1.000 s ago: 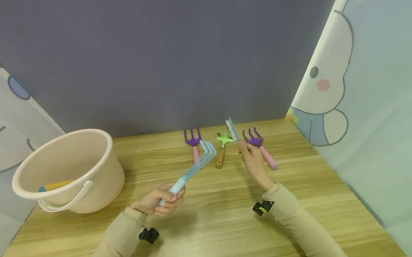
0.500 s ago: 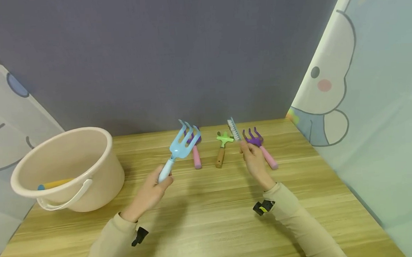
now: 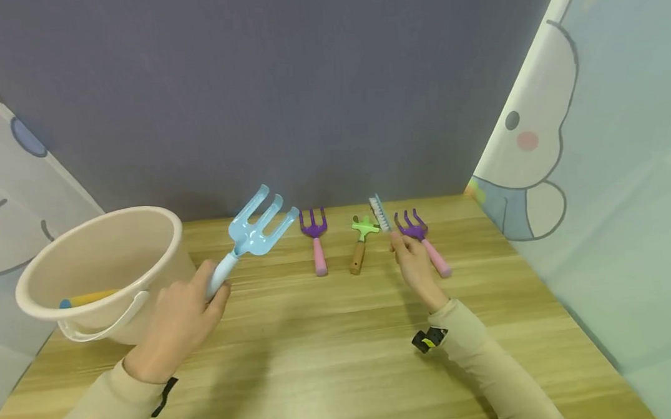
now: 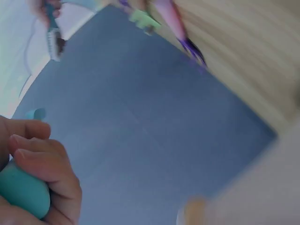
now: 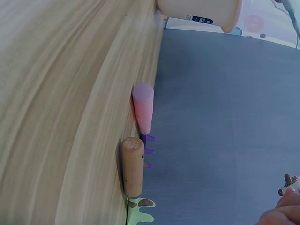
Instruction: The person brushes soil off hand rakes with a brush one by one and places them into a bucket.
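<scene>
My left hand (image 3: 180, 319) grips the pale blue handle of a garden hand fork (image 3: 252, 237), tines pointing up and to the right. The hand is in front of the cream bucket's (image 3: 171, 263) right side. In the left wrist view, curled fingers (image 4: 44, 161) wrap the rounded handle end (image 4: 23, 190). My right hand (image 3: 413, 262) pinches a small brush (image 3: 379, 214) with white bristles and a bluish back, held above the table. Little of that brush shows in the right wrist view, at the edge beside the fingertips (image 5: 286, 204).
A yellow handle with a blue end (image 3: 92, 298) lies inside the bucket. Along the back of the wooden table (image 3: 342, 359) lie a purple fork with pink handle (image 3: 319, 257), a green-headed tool with wooden handle (image 3: 359, 255), and another purple fork (image 3: 437, 258). A grey panel (image 3: 308, 98) stands behind.
My left hand has carried the blue fork leftward to the bucket's side, and its tines have turned to show their broad face. My right hand with the brush has hardly moved.
</scene>
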`<action>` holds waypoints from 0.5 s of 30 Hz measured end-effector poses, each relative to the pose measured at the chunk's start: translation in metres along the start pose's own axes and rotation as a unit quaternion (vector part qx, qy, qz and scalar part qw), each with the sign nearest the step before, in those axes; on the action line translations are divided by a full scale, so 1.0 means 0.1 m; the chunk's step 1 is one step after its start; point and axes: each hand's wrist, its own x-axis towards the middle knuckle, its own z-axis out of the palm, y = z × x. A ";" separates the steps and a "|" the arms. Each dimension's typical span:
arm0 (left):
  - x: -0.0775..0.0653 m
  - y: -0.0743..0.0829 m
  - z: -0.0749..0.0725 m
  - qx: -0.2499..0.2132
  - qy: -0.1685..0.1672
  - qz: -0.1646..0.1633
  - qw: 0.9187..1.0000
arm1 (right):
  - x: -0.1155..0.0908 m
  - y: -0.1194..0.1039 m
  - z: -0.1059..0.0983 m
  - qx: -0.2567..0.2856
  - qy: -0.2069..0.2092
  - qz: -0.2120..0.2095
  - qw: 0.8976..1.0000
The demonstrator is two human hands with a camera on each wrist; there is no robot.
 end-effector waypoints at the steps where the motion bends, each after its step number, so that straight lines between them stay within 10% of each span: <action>1: -0.01 -0.04 -0.07 0.018 -0.001 0.006 1.000 | -0.01 0.00 0.00 -0.002 -0.003 0.009 1.000; 15: -0.16 -0.72 -0.85 0.216 0.091 0.063 0.970 | -0.04 -0.10 -0.03 -0.006 -0.005 0.032 0.999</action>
